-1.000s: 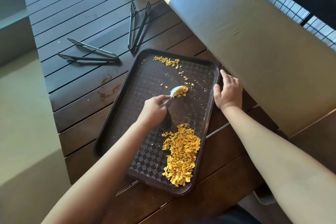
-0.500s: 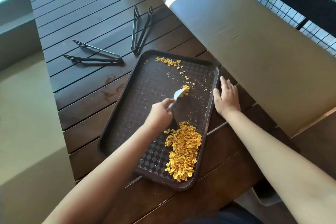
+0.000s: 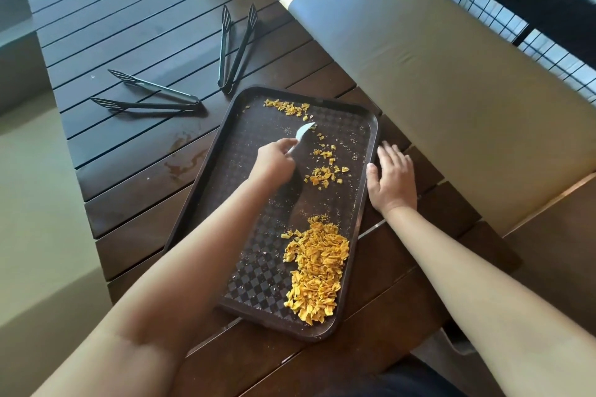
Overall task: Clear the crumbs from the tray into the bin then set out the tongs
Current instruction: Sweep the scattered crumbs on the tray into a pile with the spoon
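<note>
Head view: slatted wood table, bench cushion; left hand grips scraper, right hand flat.

The table is seen to be made of dark stained wooden slats with a slight sheen, marked by a dull smear just left of the tray, which looks like brown plastic with a matt, checker-textured floor. The crumbs on it appear dry and flaky, and the scraper above them looks like smooth white plastic. Beyond the tray, two tongs of dark, smooth, faintly glossy material are seen, and to its right a bench cushion in smooth matt fabric.
</note>
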{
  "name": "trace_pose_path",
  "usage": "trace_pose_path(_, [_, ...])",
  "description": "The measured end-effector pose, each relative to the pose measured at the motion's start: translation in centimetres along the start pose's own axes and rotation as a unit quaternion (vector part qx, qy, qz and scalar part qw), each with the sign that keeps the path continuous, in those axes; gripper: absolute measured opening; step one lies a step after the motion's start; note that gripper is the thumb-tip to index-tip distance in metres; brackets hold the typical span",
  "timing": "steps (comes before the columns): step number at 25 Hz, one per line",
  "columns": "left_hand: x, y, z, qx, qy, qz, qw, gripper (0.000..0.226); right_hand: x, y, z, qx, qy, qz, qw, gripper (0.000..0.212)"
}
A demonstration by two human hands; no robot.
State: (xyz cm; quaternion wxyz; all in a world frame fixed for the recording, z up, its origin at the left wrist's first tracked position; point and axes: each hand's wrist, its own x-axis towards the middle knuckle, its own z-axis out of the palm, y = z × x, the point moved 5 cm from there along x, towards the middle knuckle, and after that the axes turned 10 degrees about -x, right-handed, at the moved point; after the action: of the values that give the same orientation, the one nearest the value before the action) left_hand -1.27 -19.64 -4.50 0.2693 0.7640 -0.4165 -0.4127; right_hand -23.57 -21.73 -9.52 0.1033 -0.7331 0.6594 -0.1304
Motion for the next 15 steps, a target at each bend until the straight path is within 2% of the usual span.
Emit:
trace_pose_path(6, [-1.4, -0.3, 1.8, 0.052, -0.103, 0.041, 0.993, 0.033, -0.1, -0.1, -0.2, 0.018, 0.021, 0.003, 1.0, 0.062])
trace_pose_path(8, [-1.1, -0.2, 1.4, 0.007, -0.077, 0.036, 0.996, 0.036, -0.2, -0.2, -0.2, 0.019, 0.021, 0.001, 1.0, 0.061])
trace_pose_path(11, [0.2, 0.1, -0.1, -0.024, 0.025, 0.019, 0.999, 0.043, -0.1, -0.1, 0.0, 0.016, 0.016, 0.004, 1.0, 0.064])
trace_pose_path(13, [0.8, 0.5, -0.2, 0.005, 0.033, 0.018, 0.999, 0.044, -0.1, -0.1, 0.0, 0.018, 0.016, 0.004, 1.0, 0.068])
trace_pose_path(15, [0.8, 0.9, 0.5, 0.024, 0.007, 0.023, 0.999, 0.045, -0.1, -0.1, 0.0, 0.019, 0.015, 0.004, 1.0, 0.071])
